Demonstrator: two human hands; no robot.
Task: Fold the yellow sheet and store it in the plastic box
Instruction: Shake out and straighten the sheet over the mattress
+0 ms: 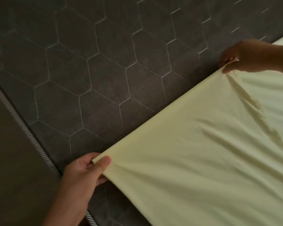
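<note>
The pale yellow sheet (211, 152) spreads over the lower right, stretched taut along one straight edge above a dark grey quilted mattress (88, 62). My left hand (87, 170) pinches the sheet's near corner between thumb and fingers at the bottom centre. My right hand (245, 56) pinches the far corner at the upper right, with wrinkles fanning out from that grip. The plastic box is not in view.
The mattress has a hexagon stitch pattern and a striped piping edge (23, 128) running diagonally down the left. Beyond that edge lies a plain brownish surface (10, 168). The room is dim.
</note>
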